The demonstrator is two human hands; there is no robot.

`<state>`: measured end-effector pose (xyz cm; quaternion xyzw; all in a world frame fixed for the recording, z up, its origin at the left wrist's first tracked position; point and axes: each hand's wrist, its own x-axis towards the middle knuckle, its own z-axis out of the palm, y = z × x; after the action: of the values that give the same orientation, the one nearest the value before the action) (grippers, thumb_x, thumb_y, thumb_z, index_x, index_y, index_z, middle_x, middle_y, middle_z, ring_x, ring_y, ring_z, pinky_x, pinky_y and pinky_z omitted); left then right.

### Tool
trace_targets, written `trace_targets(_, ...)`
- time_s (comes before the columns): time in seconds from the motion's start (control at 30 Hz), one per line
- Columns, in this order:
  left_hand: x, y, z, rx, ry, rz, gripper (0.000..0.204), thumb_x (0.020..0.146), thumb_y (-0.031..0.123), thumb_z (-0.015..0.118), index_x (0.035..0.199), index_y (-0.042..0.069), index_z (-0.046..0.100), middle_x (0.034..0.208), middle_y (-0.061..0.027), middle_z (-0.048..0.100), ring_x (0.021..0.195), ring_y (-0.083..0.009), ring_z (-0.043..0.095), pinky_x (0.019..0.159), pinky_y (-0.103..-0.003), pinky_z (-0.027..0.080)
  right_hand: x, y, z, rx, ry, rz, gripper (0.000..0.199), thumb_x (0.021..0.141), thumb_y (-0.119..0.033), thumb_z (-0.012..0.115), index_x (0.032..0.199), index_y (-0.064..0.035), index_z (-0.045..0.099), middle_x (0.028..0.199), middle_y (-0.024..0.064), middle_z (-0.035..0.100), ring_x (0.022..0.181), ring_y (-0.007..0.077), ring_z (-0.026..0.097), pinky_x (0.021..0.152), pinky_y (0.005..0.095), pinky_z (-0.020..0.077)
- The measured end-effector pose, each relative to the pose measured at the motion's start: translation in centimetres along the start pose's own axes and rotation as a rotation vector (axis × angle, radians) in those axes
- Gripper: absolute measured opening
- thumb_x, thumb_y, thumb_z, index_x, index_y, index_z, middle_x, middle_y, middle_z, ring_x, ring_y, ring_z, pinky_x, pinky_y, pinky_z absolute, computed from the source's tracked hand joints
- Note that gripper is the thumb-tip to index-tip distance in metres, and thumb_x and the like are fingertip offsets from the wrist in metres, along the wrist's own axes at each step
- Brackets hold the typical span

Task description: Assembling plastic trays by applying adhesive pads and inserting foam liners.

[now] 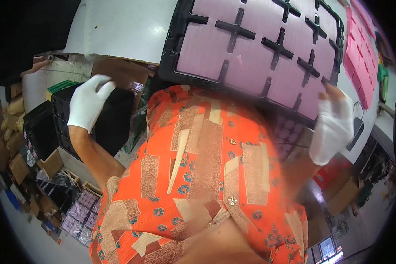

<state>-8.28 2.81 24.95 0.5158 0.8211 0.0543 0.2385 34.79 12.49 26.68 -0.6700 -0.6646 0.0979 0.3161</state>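
A large black tray (214,84) lies on the white table in front of me, with cross-shaped black dividers between flat pinkish-purple pieces (202,55). My right hand (334,125), in a white glove with bare fingertips, is at the tray's right edge. Its fingers are bent and blurred, so their grip on the rim is unclear. Off to the left, my left hand (90,100), also white-gloved, is raised over a stack of black trays (112,116). Its thumb stands apart from the lightly curved fingers, and nothing shows between them.
Bright pink block-shaped pieces (361,57) lie along the white table (123,28) at the right. A cardboard box (114,68) stands beyond the stacked trays. Wrapped purple pieces (80,215) and cartons sit on the floor at lower left. Another person's hand (37,65) shows at far left.
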Motion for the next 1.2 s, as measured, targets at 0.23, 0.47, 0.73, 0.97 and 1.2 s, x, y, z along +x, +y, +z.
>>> trace_targets(0.23, 0.8, 6.4, 2.9, -0.385, -0.23, 0.268, 0.019, 0.09, 0.017, 0.067, 0.091, -0.001, 0.068, 0.072, -0.011, 0.063, 0.064, -0.017, 0.059, 0.062, -0.03, 0.048, 0.9, -5.7, 6.8, 0.146, -0.423, -0.374, 0.025, 0.071, -0.001, 0.074, 0.094, -0.0095, 0.07, 0.088, 0.0073, 0.065, 0.082, 0.0258, 0.065, 0.071, 0.0332, 0.0529)
trace_targets(0.47, 0.8, 4.6, 5.9, -0.26, -0.188, 0.301, 0.019, 0.089, 0.021, 0.067, 0.093, 0.003, 0.07, 0.079, -0.0146, 0.066, 0.073, -0.0285, 0.067, 0.068, -0.036, 0.052, 2.4, -4.9, 8.7, 0.057, -0.523, -0.426, 0.018, 0.073, -0.008, 0.074, 0.091, -0.0102, 0.071, 0.085, 0.0065, 0.064, 0.081, 0.0252, 0.065, 0.072, 0.0343, 0.0525)
trace_targets(0.73, 0.3, 4.5, 7.1, -0.282, -0.289, 0.316, 0.021, 0.087, 0.026, 0.065, 0.094, 0.007, 0.072, 0.085, -0.0154, 0.069, 0.079, -0.0337, 0.067, 0.072, -0.039, 0.053, 2.3, -4.2, 9.3, -0.155, -0.528, -0.58, 0.008, 0.078, -0.007, 0.069, 0.084, -0.0077, 0.064, 0.083, 0.0083, 0.061, 0.082, 0.0282, 0.063, 0.07, 0.0382, 0.0518)
trace_targets(0.97, -2.6, 8.7, 7.1, -0.889, -0.505, 0.373, 0.019, 0.089, 0.007, 0.07, 0.106, -0.002, 0.072, 0.092, -0.0077, 0.073, 0.08, -0.01, 0.066, 0.073, -0.025, 0.053, -0.6, -4.8, 4.5, 0.19, -0.533, -0.437, 0.019, 0.071, 0.006, 0.064, 0.085, -0.0061, 0.058, 0.08, 0.0104, 0.057, 0.076, 0.0329, 0.059, 0.066, 0.0403, 0.0497)
trace_targets(1.2, -2.3, 12.3, 7.7, -1.233, -0.778, 0.103, 0.022, 0.088, 0.004, 0.069, 0.107, -0.006, 0.071, 0.084, -0.0126, 0.072, 0.07, -0.0154, 0.068, 0.061, -0.026, 0.052, -3.3, -5.8, 4.0, 0.413, -0.533, -0.705, 0.028, 0.062, -0.003, 0.068, 0.089, -0.0102, 0.063, 0.08, 0.0067, 0.057, 0.07, 0.0292, 0.055, 0.059, 0.0379, 0.0458)
